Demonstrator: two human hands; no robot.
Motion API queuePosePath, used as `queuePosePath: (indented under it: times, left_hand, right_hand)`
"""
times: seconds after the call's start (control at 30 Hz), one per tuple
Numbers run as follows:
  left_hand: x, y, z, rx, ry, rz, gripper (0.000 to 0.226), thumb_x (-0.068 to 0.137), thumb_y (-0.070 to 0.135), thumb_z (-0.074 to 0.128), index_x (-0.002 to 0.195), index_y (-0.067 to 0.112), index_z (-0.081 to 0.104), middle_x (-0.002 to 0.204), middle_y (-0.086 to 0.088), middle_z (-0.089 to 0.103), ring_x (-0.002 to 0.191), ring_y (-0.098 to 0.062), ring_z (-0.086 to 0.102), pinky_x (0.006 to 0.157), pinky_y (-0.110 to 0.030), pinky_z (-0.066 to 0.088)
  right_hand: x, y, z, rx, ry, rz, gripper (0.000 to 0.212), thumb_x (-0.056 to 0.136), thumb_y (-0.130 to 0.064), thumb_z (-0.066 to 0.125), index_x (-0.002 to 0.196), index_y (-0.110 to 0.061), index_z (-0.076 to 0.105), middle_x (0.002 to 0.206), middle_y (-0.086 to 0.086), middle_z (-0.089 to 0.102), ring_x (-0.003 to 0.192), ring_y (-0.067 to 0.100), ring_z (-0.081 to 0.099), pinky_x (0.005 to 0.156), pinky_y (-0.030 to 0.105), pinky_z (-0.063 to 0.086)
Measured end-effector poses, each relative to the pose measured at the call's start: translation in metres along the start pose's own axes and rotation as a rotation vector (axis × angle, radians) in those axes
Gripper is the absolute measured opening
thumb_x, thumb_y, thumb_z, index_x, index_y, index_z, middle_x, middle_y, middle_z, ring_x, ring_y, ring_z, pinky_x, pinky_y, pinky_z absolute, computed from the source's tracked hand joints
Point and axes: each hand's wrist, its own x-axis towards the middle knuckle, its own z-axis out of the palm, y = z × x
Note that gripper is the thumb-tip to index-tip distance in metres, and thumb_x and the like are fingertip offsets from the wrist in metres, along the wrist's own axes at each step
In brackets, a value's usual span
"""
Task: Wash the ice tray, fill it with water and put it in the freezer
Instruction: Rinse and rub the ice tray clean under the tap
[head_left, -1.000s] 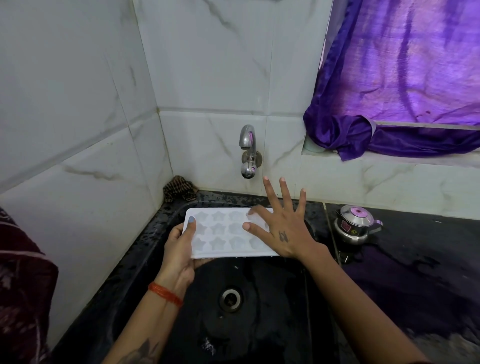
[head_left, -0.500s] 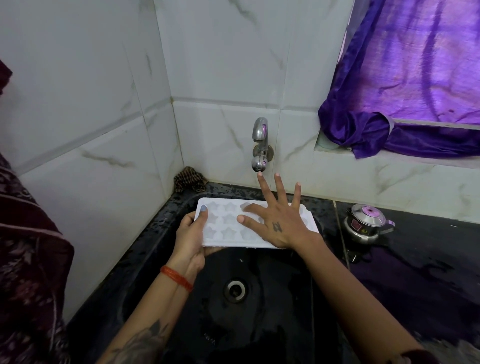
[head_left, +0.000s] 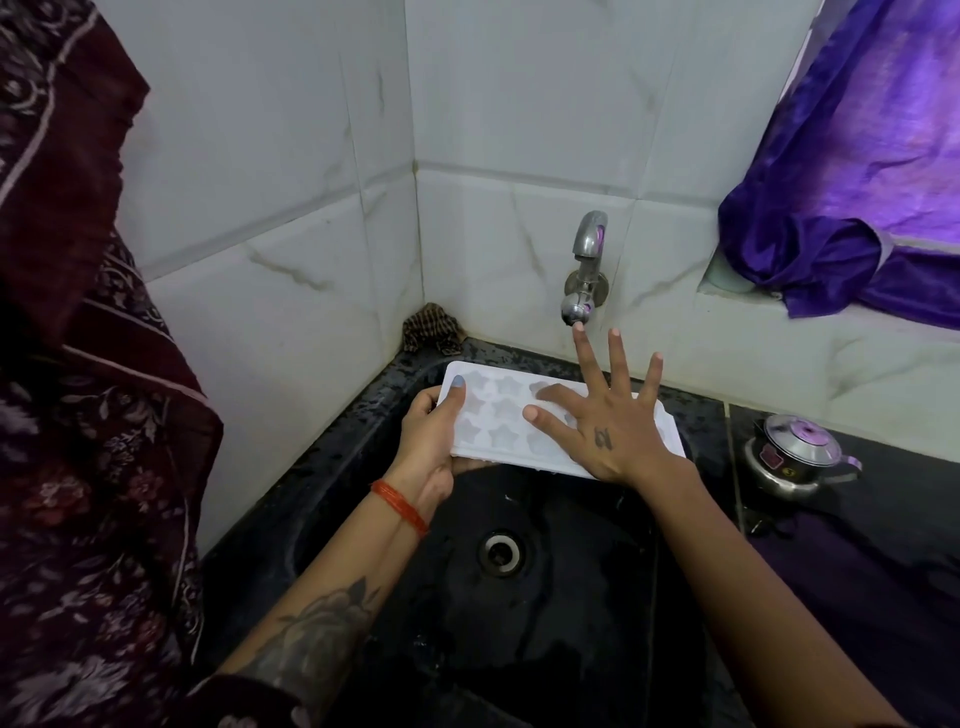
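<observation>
**Ice tray held over the sink, one hand gripping, one laid flat**

The white ice tray (head_left: 511, 415), with star-shaped cells facing up, is held above the black sink (head_left: 571, 597), roughly at 12 o'clock from the drain (head_left: 500, 552). Its left end is gripped by the left hand (head_left: 428, 447): the thumb is pressed on the top face at the corner cell, and the fingers are curled beneath, out of sight. The right hand (head_left: 608, 431) is laid flat on the tray's right half with the fingers spread wide; the thumb and forefinger are pointed toward 9 o'clock across the cells, and the other three fingers are extended toward 12 o'clock, past the far edge. The longest fingertip is seen just under the spout of the metal tap (head_left: 584, 275), which is fixed to the tiled wall; whether it touches cannot be told. No water stream is visible.

A small steel kettle (head_left: 795, 457) is set on the counter at 3 o'clock from the tray, well apart from it. A crumpled cloth (head_left: 431, 330) is tucked in the corner at 11 o'clock.
</observation>
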Motion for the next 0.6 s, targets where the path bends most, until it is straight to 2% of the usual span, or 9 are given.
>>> queuePosePath:
  times: [0.23, 0.6]
  left_hand:
    - [-0.002, 0.0, -0.002, 0.0, 0.017, 0.003, 0.016, 0.093, 0.035, 0.057, 0.09, 0.02, 0.053, 0.091, -0.005, 0.067, 0.079, -0.022, 0.066, 0.045, -0.037, 0.057]
    - [-0.002, -0.007, -0.003, 0.024, 0.02, 0.014, 0.015, 0.092, 0.036, 0.057, 0.09, 0.021, 0.053, 0.091, -0.003, 0.067, 0.079, -0.022, 0.066, 0.058, -0.042, 0.059]
  right_hand:
    - [-0.001, -0.002, 0.0, 0.031, -0.004, -0.042, 0.077, 0.071, -0.081, -0.001, 0.124, -0.053, 0.048, 0.143, -0.015, -0.04, 0.136, 0.022, -0.039, 0.104, 0.063, -0.025]
    - [-0.011, -0.003, 0.003, -0.006, 0.006, 0.013, 0.074, 0.073, -0.079, 0.001, 0.12, -0.049, 0.049, 0.155, -0.006, -0.027, 0.138, 0.025, -0.036, 0.103, 0.063, -0.026]
